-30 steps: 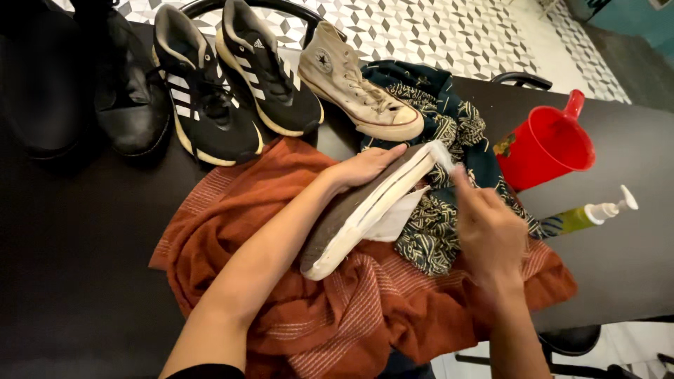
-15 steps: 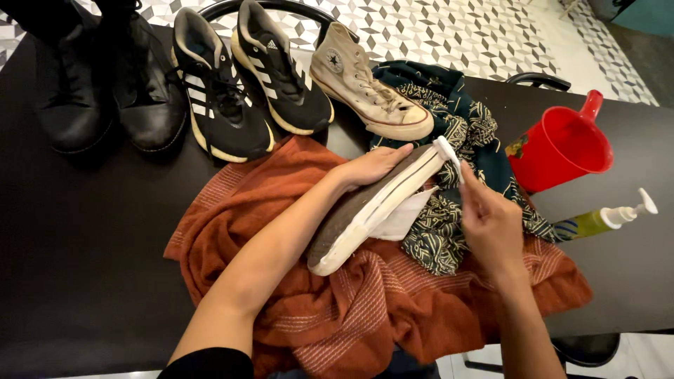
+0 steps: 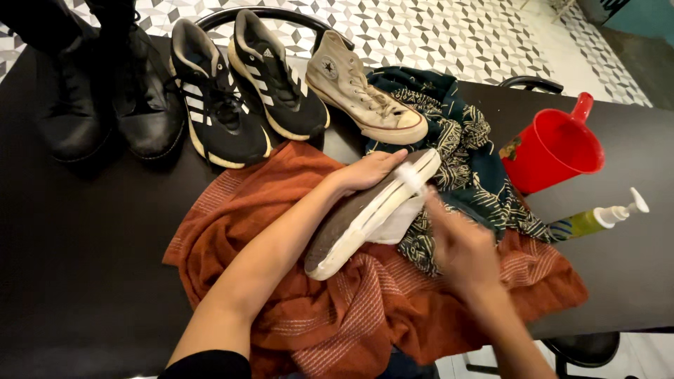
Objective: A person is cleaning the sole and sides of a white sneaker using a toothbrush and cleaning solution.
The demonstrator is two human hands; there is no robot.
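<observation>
My left hand point(image 3: 366, 172) holds a beige canvas sneaker point(image 3: 354, 228) on its side over a rust-orange cloth point(image 3: 260, 203), grey sole and white rubber edge turned up. The fingers lie across the shoe near its toe. My right hand point(image 3: 463, 253) is blurred with motion just right of the sole. It grips a small white object point(image 3: 411, 175) that touches the rubber edge; the blur hides what it is.
The black table point(image 3: 70, 281) carries the matching beige sneaker point(image 3: 365, 98), a pair of black striped trainers point(image 3: 246, 91) and black boots point(image 3: 91, 98) along the far side. A dark patterned cloth point(image 3: 470, 147), a red jug point(image 3: 554, 144) and a green pump bottle point(image 3: 597, 219) lie right.
My right hand has moved along the sole's rubber edge and is now blurred. The left hand and sneaker stay put. The view has shifted a little.
</observation>
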